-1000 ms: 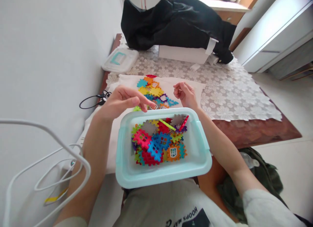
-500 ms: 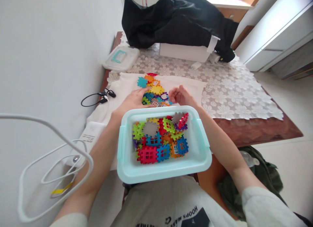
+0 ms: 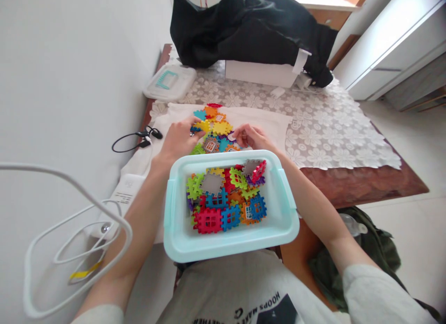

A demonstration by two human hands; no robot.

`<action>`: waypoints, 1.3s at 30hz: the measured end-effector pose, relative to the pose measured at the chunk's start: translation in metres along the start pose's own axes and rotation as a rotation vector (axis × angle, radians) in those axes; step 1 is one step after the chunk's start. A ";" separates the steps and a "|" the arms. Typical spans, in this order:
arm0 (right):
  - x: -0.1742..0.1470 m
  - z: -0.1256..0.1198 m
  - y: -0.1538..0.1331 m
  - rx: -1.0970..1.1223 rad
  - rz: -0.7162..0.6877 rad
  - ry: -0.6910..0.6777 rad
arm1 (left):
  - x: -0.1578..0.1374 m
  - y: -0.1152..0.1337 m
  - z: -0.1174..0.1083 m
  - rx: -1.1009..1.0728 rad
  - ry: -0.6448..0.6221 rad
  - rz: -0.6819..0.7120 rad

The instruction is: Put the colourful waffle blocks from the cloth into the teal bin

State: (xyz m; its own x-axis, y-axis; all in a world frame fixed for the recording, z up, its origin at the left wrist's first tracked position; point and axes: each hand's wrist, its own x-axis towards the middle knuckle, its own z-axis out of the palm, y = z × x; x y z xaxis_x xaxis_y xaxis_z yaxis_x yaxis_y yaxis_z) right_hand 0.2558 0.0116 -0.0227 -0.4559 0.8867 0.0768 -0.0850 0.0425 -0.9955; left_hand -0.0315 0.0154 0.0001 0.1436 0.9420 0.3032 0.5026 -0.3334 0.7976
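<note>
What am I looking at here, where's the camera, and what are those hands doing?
The camera sits on a person's head and looks down at their own bare hands. The left hand and right hand both rest on a pile of toy tiles lying on a white cloth over the table. Whether either hand grips a tile is hard to tell. Nearer the body is a pale blue tub with more tiles inside. Farther back lie a lid, a white box and a black garment.
</note>
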 end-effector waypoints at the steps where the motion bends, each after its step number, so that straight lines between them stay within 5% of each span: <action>1: 0.001 0.001 0.000 0.002 0.001 0.023 | 0.001 0.001 0.000 0.022 0.037 0.010; 4: 0.002 0.001 -0.001 0.017 -0.007 0.042 | 0.004 0.005 -0.001 0.033 0.127 0.023; 7: 0.002 0.001 -0.004 0.032 -0.008 0.036 | 0.005 0.016 -0.006 -0.319 0.130 -0.041; 12: -0.002 0.002 -0.009 0.056 -0.007 -0.029 | -0.007 0.042 -0.024 -0.720 -0.260 -0.073; 15: -0.009 0.000 -0.014 0.108 -0.017 -0.163 | -0.014 0.057 -0.031 -0.570 -0.601 -0.012; 18: -0.016 -0.007 -0.022 0.137 0.025 -0.397 | -0.017 0.070 -0.028 -0.479 -0.734 0.044; 20: -0.019 -0.012 -0.028 0.122 0.077 -0.497 | -0.018 0.074 -0.024 -0.517 -0.678 0.008; 23: -0.019 -0.017 -0.035 0.049 0.152 -0.563 | -0.017 0.069 -0.013 -0.533 -0.412 -0.076; 27: -0.018 -0.017 -0.040 -0.026 0.186 -0.585 | -0.006 0.035 0.005 -0.161 -0.184 -0.014; 33: -0.018 -0.011 -0.042 0.006 0.217 -0.514 | -0.002 -0.003 0.023 0.351 -0.493 -0.042; 39: -0.018 -0.011 -0.038 0.015 0.237 -0.484 | -0.007 0.007 0.017 0.296 -0.403 0.066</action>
State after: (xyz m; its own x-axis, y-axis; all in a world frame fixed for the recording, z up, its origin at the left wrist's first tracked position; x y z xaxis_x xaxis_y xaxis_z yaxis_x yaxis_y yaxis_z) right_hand 0.2772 -0.0009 0.0134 -0.8200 0.5576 -0.1290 0.0583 -0.1429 -0.9880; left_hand -0.0147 0.0070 -0.0050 0.4715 0.8785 0.0764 0.6930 -0.4227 0.5840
